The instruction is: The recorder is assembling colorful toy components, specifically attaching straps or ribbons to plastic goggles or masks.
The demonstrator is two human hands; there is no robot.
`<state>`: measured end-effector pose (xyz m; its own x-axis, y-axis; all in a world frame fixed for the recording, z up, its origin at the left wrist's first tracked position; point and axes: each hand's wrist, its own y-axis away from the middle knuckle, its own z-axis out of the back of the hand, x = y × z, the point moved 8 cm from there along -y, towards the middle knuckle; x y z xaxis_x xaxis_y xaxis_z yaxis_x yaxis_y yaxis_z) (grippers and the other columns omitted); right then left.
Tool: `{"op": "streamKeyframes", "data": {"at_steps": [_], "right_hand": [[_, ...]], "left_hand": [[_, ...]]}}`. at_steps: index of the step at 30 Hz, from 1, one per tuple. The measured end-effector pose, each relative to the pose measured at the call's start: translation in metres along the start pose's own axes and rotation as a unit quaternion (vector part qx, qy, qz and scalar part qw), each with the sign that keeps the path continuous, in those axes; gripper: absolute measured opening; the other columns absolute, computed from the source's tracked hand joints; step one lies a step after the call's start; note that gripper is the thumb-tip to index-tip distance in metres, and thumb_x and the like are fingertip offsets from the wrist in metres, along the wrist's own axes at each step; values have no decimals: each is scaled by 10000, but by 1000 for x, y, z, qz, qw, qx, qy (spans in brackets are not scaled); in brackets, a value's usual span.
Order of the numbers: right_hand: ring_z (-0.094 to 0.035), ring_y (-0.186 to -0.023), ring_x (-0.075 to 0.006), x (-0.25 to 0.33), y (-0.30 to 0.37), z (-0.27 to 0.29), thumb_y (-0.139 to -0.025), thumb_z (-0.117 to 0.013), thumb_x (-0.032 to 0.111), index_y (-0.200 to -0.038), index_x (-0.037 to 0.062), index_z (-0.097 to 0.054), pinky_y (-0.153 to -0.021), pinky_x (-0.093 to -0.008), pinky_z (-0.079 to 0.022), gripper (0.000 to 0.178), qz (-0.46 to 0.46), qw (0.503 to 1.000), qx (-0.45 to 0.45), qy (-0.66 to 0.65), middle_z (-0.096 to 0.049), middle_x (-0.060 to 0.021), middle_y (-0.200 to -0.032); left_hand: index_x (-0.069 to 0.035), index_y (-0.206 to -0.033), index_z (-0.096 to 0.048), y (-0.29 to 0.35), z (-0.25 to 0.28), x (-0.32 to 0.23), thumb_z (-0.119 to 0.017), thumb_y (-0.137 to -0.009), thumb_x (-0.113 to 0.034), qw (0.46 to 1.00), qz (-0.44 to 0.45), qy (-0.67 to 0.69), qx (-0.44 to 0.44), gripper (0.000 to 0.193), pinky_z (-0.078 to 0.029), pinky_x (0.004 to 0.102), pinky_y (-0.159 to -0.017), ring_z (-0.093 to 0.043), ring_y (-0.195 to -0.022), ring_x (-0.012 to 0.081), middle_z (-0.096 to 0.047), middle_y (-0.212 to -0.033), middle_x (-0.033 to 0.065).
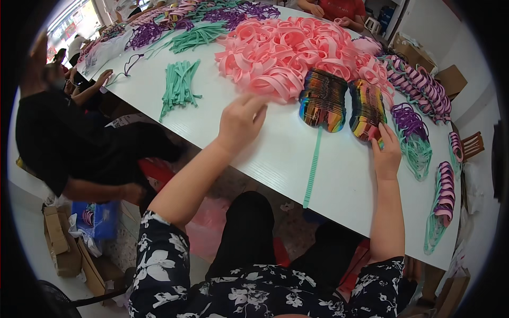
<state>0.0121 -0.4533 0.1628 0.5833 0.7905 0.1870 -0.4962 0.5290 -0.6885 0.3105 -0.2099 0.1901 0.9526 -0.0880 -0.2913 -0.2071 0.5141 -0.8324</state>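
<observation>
My left hand [241,124] is over the table beside a large heap of pink loop bands [286,53]. Motion smears its fingers, so whether they hold a band is unclear. With thumb and fingers, my right hand [387,151] grips the lower edge of a fanned stack of glossy multicoloured cards [367,106]. A second fanned stack of similar cards [322,98] lies just left of it. From under that stack a ribbed green strip [313,169] runs toward the table's near edge.
A bundle of green strips [180,87] lies at left on the white table [254,159]. Purple-and-green bundles [413,138] and pink-purple strung rows [444,196] line the right side. A person in black [79,143] stands at left; another in red [339,10] is across the table.
</observation>
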Motion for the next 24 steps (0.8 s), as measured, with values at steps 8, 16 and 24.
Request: {"op": "streamKeyframes", "data": {"at_steps": [8,16,24], "right_hand": [[-635,-1078,-296,12,-1,11,-795,-755,56,-1256,92,-663,-929,-376,-512,472,-2,999,-33,-39,-660,-119,-1191],[-645,-1043,-300,11,-2,6,-793,-758,49,-1245,78,-661,-915,-374,-513,463,28,996,-40,-80,-671,-131,-1144],[-595,-1158,-174,-29,0,4,-975,-627,81,-1318,-82,-577,-1005,-287,-456,383,-115,919,28,-377,-641,-110,-1296]], "left_hand": [[-119,-1016,-715,-32,-53,92,-688,-828,-161,964,104,-224,95,194,-523,421,-762,-630,-880,287,-615,-904,101],[-30,-878,-663,-73,13,53,-699,-749,-229,976,72,-194,-71,240,-543,454,-801,-649,-916,355,-649,-839,159],[-35,-988,-588,45,38,-19,-644,-784,-169,929,286,86,-217,250,-528,450,-757,-656,-827,392,-653,-876,200]]}}
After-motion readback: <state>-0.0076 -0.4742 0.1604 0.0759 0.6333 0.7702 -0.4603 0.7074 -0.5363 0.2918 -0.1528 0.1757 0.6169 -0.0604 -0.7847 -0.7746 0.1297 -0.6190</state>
